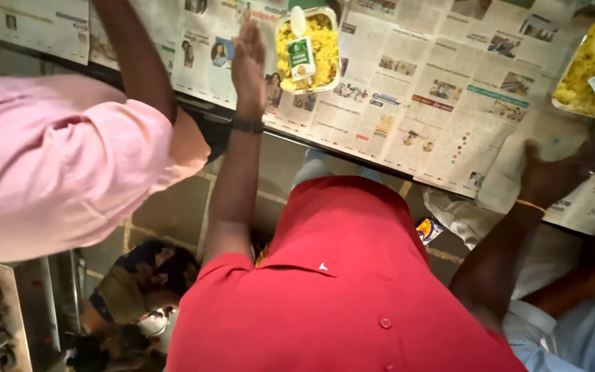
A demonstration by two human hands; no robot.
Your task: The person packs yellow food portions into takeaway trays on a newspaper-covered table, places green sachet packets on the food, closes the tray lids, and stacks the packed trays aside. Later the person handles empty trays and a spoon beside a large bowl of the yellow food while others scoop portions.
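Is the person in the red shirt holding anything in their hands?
No. The left hand is open beside the tray of yellow rice. The right hand presses flat on newspaper, gripping nothing.

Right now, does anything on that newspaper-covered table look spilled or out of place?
Nothing looks spilled. The foil tray of yellow rice sits flat on the newspaper, a sachet and white spoon lying on top. The left hand rests beside it.

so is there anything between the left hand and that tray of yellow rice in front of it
Nothing visible. The left hand is raised just left of the foil tray of yellow rice, and only bare newspaper lies in the narrow gap between them. A sachet and a white spoon rest on the rice, not in the way.
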